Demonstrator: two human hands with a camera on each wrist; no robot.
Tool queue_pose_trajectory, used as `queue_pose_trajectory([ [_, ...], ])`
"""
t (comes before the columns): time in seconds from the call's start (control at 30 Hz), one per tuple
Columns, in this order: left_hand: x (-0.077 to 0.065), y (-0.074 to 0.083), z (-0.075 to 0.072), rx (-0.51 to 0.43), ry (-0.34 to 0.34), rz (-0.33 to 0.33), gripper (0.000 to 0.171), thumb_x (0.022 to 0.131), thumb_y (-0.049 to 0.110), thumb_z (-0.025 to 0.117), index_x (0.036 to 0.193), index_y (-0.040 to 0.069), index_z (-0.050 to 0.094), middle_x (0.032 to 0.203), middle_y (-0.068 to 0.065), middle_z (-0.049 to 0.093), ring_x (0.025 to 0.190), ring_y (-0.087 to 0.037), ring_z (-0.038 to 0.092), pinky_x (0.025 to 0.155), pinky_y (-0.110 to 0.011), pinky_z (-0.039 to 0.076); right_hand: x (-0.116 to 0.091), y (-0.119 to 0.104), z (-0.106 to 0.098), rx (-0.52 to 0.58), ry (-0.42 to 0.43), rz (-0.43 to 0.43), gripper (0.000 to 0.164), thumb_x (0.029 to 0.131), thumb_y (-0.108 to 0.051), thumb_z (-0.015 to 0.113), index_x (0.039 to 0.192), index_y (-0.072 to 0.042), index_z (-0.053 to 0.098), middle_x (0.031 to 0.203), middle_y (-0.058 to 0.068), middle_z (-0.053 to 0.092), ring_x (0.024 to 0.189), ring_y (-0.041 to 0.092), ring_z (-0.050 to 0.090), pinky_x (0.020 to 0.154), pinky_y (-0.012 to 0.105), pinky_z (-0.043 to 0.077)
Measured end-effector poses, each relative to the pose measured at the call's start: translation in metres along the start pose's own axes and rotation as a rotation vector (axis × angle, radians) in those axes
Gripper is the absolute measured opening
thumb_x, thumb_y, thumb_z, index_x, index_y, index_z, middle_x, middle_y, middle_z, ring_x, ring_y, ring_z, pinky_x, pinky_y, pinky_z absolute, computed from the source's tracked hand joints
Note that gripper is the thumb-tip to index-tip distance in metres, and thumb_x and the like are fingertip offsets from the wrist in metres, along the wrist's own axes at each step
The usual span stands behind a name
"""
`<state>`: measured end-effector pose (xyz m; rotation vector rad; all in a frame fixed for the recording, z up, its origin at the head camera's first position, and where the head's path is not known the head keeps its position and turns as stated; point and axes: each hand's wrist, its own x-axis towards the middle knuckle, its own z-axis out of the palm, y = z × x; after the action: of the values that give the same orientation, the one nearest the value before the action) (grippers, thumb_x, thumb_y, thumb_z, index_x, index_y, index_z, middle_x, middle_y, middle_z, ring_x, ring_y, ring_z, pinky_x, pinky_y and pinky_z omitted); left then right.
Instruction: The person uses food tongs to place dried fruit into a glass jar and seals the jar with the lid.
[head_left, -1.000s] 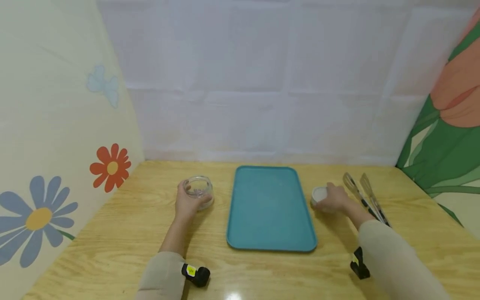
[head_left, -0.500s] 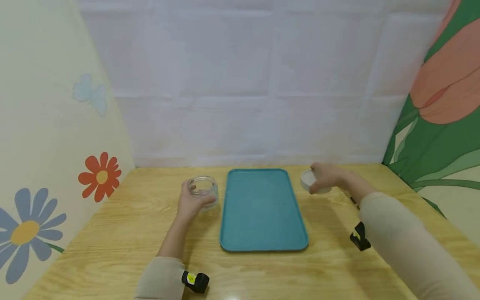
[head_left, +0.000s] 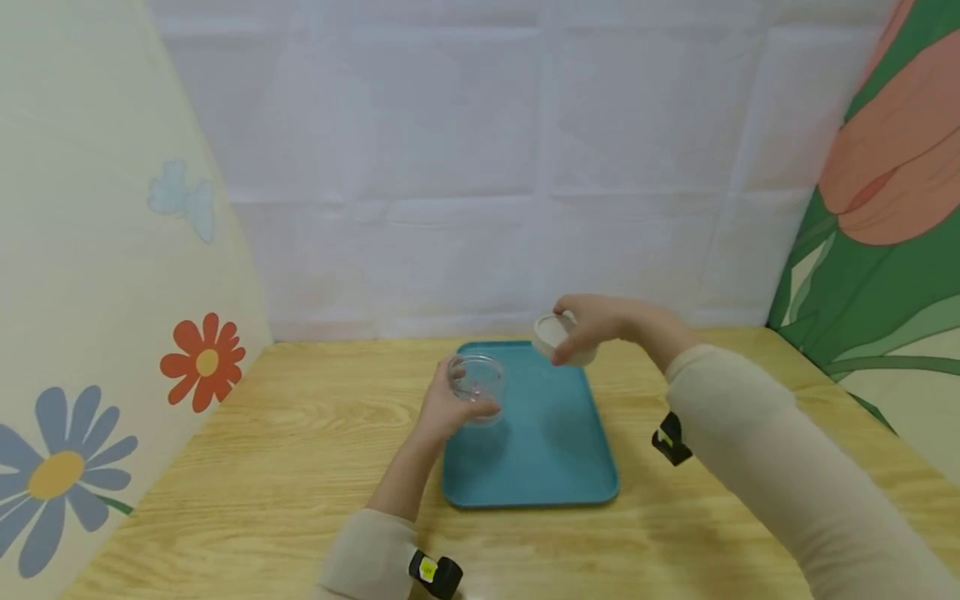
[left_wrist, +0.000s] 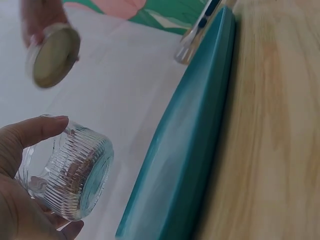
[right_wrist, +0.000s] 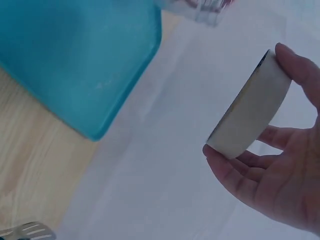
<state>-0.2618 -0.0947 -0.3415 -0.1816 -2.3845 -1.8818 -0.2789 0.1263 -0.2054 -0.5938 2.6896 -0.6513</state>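
My left hand (head_left: pixel 442 408) grips a clear glass jar (head_left: pixel 486 379), thumb on one side and fingers round the other, and holds it above the left part of a teal tray (head_left: pixel 532 467). Ribbed walls show on the jar in the left wrist view, where it has no lid on. To the right and a little higher, my right hand (head_left: pixel 603 321) holds a round off-white lid (head_left: pixel 552 332) by its edge over the tray's far right side. In the right wrist view the lid (right_wrist: pixel 252 105) is tilted, pinched between thumb and fingers. Jar and lid are apart.
The tray lies on a wood-grain table (head_left: pixel 315 442). A slotted metal utensil head (right_wrist: pixel 32 231) shows at the right wrist view's corner; my right arm hides that area in the head view. White cloth (head_left: pixel 442 167) hangs behind, with flowered cloth at both sides.
The left hand has lifted the jar and carried it right, over the tray. The right hand has raised the lid off the table and brought it left, towards the jar.
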Motion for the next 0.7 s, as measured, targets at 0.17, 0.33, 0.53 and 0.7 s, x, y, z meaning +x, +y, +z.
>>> queue_pose_trajectory([
  [0.17,-0.002,0.007,0.019,-0.006,-0.055,0.057,0.085,0.057,0.007,0.079,0.128,0.005,0.031,0.119,-0.02,0.04,0.098,-0.034,0.047,0.075,-0.041,0.044,0.011,-0.022,0.005,-0.12,-0.002,-0.017,0.066,0.07,-0.025,0.069,0.122,0.001,0.039,0.11,0.013,0.047,0.089,0.023,0.048,0.07,0.033,0.044],
  [0.33,-0.005,0.012,0.033,-0.042,-0.111,0.067,0.082,0.059,0.006,0.078,0.127,0.008,0.032,0.12,-0.019,0.04,0.104,-0.034,0.043,0.078,-0.042,0.043,0.019,-0.034,0.015,-0.194,0.014,-0.026,0.072,0.069,-0.028,0.07,0.127,-0.001,0.036,0.114,0.013,0.046,0.093,0.023,0.047,0.073,0.035,0.043],
  [0.53,-0.013,0.019,0.04,-0.085,-0.161,0.092,0.077,0.063,0.003,0.075,0.127,0.005,0.032,0.116,-0.016,0.042,0.099,-0.031,0.046,0.074,-0.039,0.045,0.027,-0.038,0.027,-0.241,0.0,-0.049,0.074,0.069,-0.028,0.07,0.128,-0.002,0.035,0.116,0.012,0.045,0.093,0.022,0.047,0.073,0.034,0.043],
  [0.7,-0.013,0.019,0.044,-0.087,-0.159,0.134,0.079,0.061,0.002,0.076,0.126,0.003,0.031,0.116,-0.012,0.045,0.103,-0.029,0.044,0.081,-0.04,0.041,0.029,-0.037,0.033,-0.308,-0.029,-0.016,0.071,0.069,-0.031,0.07,0.127,-0.005,0.037,0.113,0.009,0.046,0.091,0.02,0.048,0.07,0.034,0.043],
])
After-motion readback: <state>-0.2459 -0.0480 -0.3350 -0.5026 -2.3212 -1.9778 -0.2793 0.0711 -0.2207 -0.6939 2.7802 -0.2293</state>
